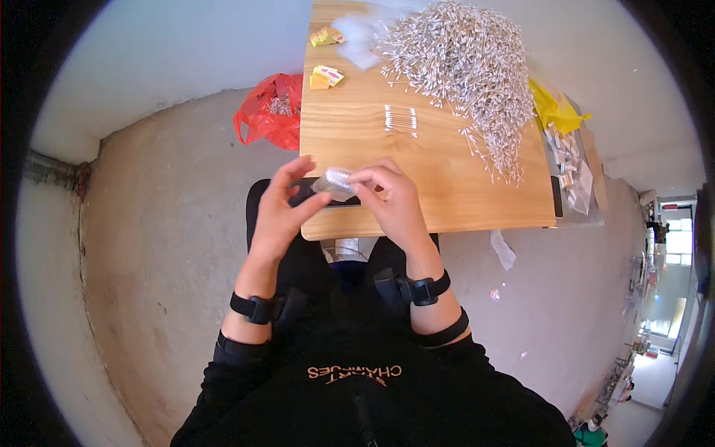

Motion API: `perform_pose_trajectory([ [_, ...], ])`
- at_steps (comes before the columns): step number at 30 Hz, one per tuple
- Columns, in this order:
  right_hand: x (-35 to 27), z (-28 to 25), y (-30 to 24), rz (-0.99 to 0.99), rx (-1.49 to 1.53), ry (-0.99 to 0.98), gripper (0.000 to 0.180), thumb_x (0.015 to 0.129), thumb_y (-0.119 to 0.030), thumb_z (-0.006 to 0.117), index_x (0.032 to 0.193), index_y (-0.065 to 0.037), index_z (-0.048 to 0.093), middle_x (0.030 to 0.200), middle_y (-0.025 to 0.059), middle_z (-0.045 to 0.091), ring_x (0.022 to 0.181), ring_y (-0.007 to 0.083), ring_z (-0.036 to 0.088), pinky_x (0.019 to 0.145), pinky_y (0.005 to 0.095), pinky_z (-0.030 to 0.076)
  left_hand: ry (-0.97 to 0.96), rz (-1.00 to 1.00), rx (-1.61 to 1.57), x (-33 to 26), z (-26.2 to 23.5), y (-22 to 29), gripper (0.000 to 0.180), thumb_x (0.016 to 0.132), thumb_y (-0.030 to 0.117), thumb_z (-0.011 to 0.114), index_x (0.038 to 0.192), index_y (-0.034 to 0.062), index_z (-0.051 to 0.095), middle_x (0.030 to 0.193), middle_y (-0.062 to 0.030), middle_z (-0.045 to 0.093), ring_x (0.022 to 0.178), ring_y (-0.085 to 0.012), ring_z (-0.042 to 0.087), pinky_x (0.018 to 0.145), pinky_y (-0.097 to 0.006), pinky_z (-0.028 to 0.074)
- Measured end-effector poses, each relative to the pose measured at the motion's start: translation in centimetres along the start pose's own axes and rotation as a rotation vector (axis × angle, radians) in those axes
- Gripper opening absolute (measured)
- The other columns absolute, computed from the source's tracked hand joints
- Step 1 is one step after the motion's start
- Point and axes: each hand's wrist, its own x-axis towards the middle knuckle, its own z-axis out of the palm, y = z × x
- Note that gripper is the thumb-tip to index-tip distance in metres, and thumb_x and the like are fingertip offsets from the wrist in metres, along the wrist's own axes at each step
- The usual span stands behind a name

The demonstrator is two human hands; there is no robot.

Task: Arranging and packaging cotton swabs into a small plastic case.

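Observation:
A small clear plastic bag of cotton swabs is held over the near left part of the wooden table. My right hand pinches its right side between thumb and fingers. On the other side, my left hand has its fingers spread apart, with the thumb tip close to the bag's lower left edge; whether it touches I cannot tell. A neat row of several loose cotton swabs lies farther up the table. Beyond it a large heap of cotton swabs covers the far right part.
Small yellow cards and clear plastic bags lie at the table's far left. A red plastic bag with swabs stands left of the table. Off its right edge are a yellow bag and small packages. A dark flat object lies under my hands.

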Motion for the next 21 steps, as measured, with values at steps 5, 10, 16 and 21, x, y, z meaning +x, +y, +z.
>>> perform_pose_trajectory([
  [5, -0.3, -0.5, 0.4, -0.163, -0.248, -0.114, 0.008, 0.081, -0.006, 0.064, 0.089, -0.004, 0.067, 0.088, 0.0084, 0.061, 0.085, 0.0249, 0.059, 0.076, 0.0333, 0.047, -0.189, -0.014, -0.025, 0.6, 2.1, -0.8, 0.024, 0.082, 0.011, 0.072, 0.103, 0.0026, 0.066, 0.095, -0.0039, 0.065, 0.086, -0.0103, 0.057, 0.078, -0.024, 0.044],
  [10, -1.5, 0.1, 1.0, -0.005, -0.074, 0.06, 0.009, 0.082, -0.009, 0.066, 0.09, -0.006, 0.065, 0.088, 0.0077, 0.06, 0.083, 0.0243, 0.059, 0.074, 0.0326, 0.047, -0.138, -0.048, -0.117, 0.1, 3.5, -2.8, 0.015, 0.084, 0.011, 0.071, 0.095, 0.002, 0.067, 0.08, 0.0002, 0.064, 0.072, -0.0057, 0.051, 0.068, -0.023, 0.043],
  [16, -1.9, -1.2, 3.2, 0.047, -0.207, -0.083, 0.013, 0.081, -0.008, 0.067, 0.093, -0.005, 0.064, 0.089, 0.0081, 0.06, 0.086, 0.0218, 0.062, 0.072, 0.0313, 0.048, -0.185, -0.09, -0.126, -0.2, 3.1, -3.7, 0.015, 0.084, 0.009, 0.07, 0.097, 0.0017, 0.067, 0.088, -0.0019, 0.066, 0.082, -0.0081, 0.057, 0.076, -0.024, 0.046],
  [21, -2.2, -1.1, 3.9, 0.008, -0.135, -0.031, 0.011, 0.08, -0.007, 0.067, 0.09, -0.005, 0.065, 0.086, 0.0084, 0.06, 0.083, 0.0216, 0.063, 0.074, 0.0306, 0.049, -0.182, -0.081, -0.052, -0.5, 1.3, -4.1, 0.017, 0.083, 0.006, 0.07, 0.099, 0.0004, 0.066, 0.099, -0.0054, 0.066, 0.092, -0.0125, 0.061, 0.085, -0.027, 0.048],
])
